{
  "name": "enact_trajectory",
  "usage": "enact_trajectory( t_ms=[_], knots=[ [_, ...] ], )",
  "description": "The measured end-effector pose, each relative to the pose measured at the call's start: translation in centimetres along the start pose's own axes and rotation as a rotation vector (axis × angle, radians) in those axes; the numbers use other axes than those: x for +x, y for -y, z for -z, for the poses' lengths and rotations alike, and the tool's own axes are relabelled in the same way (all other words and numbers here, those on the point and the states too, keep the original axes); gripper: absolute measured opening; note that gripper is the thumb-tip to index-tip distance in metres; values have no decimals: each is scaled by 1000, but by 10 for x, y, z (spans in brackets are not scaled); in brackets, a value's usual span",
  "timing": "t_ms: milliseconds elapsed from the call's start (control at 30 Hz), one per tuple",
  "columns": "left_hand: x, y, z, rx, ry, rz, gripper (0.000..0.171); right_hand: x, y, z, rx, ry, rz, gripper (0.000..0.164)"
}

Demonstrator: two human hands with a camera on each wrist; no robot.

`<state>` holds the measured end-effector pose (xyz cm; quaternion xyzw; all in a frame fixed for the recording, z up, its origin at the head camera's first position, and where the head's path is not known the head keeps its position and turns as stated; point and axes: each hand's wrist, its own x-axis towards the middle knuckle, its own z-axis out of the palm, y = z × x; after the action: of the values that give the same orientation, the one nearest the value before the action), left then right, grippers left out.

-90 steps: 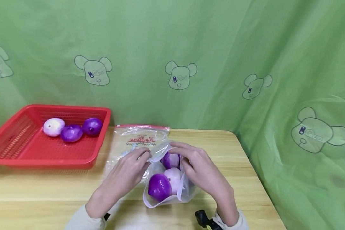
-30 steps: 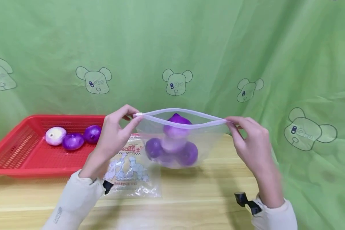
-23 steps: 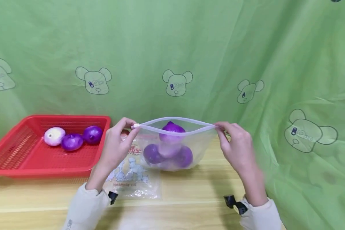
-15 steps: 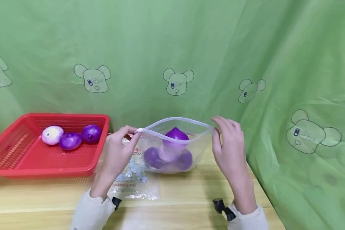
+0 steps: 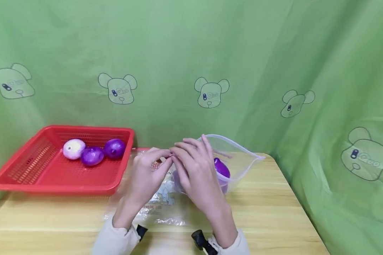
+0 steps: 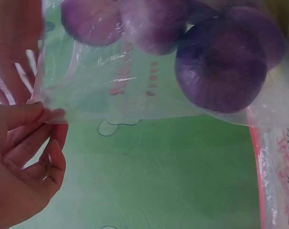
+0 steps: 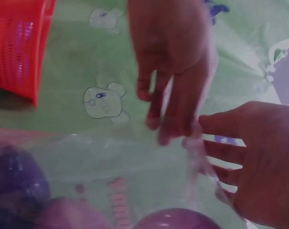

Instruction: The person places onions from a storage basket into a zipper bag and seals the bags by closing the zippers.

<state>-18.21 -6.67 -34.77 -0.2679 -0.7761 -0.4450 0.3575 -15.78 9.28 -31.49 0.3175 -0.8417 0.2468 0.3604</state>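
Observation:
A frosted slider zip bag (image 5: pixel 239 166) stands on the table with its mouth gaping at the right. Inside are several purple onions (image 5: pixel 221 169), which press against the film in the left wrist view. My left hand (image 5: pixel 150 173) pinches the left corner of the bag's zip between thumb and forefinger. Beside it, my right hand (image 5: pixel 199 173) has thumb and forefinger pinched at that same corner, its other fingers fairly straight. The slider itself is hidden by the fingertips. In the right wrist view both hands meet at the bag's edge.
On the left stands a red plastic basket (image 5: pixel 67 189) with a whitish onion (image 5: pixel 74 148) and two purple onions (image 5: pixel 92 156) in it. A flat clear printed bag (image 5: pixel 146 212) lies under my hands. A green curtain (image 5: pixel 166 46) hangs behind and to the right of the wooden table (image 5: pixel 268 212).
From inside the bag, my hands went to the two ends of its zip. The right hand then let go of the right end and crossed to the left corner, beside the left hand.

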Motion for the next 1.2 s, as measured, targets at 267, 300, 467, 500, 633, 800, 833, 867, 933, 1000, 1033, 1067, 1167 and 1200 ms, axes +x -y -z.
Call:
enact_trajectory(
  t_ms=[267,300,467,500,633,800,833,867,933,1000,1033,1067,1167,1200],
  knots=[
    [-1,-4,0,-58,54,-55,13,-5,-8,-3,13,-23,-10,13],
    [-1,-3,0,-59,55,-60,13,-5,-8,-3,10,-27,-11,12],
    [-1,-3,-3,-56,38,-64,13,-5,-7,-3,-16,-36,-20,11],
    [0,-3,-3,-55,36,-62,12,-4,-7,-3,-22,-37,-25,11],
    [0,-4,-3,-41,40,-51,10,-4,-8,-1,-35,-33,-46,11],
    [0,-3,-3,-39,40,-49,11,-4,-12,2,-58,-23,-64,11],
    [0,-3,-3,-38,37,-51,12,-5,-13,3,-62,-24,-65,11],
    [0,-2,-3,-37,34,-53,12,-5,-14,3,-65,-24,-67,10],
    [-1,-2,-3,-29,26,-55,12,-5,-16,5,-65,-21,-72,10],
    [-1,-2,-3,-30,25,-50,12,-6,-17,6,-64,-19,-77,10],
    [-1,-2,-3,-32,26,-46,11,-6,-17,7,-65,-18,-80,10],
    [-1,-2,-3,-34,26,-40,11,-6,-18,7,-66,-16,-84,11],
    [0,-2,-3,-35,21,-26,10,-5,-19,10,-74,-16,-94,11],
    [0,-2,-3,-31,17,-27,10,-5,-19,10,-76,-17,-98,11]
  ],
)
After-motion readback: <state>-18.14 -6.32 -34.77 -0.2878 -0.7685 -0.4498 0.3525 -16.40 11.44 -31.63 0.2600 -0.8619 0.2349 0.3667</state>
